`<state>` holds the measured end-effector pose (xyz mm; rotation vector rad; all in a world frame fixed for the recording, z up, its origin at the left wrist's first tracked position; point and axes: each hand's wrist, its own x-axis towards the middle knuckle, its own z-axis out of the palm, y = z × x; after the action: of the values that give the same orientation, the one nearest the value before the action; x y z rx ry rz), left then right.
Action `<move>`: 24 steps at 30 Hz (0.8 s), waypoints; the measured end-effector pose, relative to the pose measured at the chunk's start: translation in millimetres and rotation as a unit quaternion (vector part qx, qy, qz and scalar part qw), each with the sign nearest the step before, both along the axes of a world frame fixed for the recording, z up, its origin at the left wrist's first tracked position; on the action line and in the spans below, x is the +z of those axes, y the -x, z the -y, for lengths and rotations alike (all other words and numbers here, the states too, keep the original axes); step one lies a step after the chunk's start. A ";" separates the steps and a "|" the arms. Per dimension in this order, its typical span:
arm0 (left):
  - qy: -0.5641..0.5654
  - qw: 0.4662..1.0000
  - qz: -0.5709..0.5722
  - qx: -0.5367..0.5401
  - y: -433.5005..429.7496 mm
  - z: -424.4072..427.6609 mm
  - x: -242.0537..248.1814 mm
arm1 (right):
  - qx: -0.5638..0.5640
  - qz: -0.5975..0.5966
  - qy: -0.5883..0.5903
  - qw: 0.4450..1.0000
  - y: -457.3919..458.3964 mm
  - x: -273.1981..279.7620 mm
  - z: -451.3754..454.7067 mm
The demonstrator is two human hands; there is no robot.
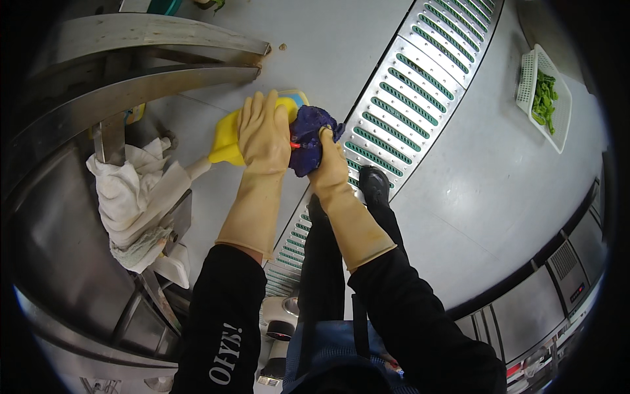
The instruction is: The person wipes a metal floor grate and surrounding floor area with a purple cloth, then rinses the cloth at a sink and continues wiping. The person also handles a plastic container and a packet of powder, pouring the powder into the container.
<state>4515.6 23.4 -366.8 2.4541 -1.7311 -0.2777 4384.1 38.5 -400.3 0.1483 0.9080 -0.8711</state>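
Note:
Both hands wear tan rubber gloves. My left hand lies over a yellow plastic bottle, its fingers spread along the side. A blue patch shows at the bottle's far end. My right hand grips a dark blue cloth, thumb on top, just right of the bottle. A small red part shows between the cloth and my left hand. Cloth and bottle are close together; whether they touch is partly hidden by my hands.
A metal floor grate runs under my feet. A white plastic basket of green vegetables stands at right. White cloths hang on the steel rack at left. Steel cabinets line the lower right.

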 end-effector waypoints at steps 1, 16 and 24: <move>0.018 0.999 -0.026 0.004 -1.6 -0.2 2.9 | 0.010 0.007 0.042 0.999 3.2 -2.6 0.3; 0.007 0.993 -0.112 -0.042 -10.8 9.3 4.5 | 0.048 0.006 0.009 0.999 12.0 -11.6 6.7; -0.016 0.986 -0.156 0.056 -6.7 16.0 2.6 | 0.072 0.037 -0.022 0.997 13.1 8.8 16.3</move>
<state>4522.3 7.5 -364.2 2.3635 -1.4640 -0.6426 4370.9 22.2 -391.5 0.1505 0.8579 -0.7088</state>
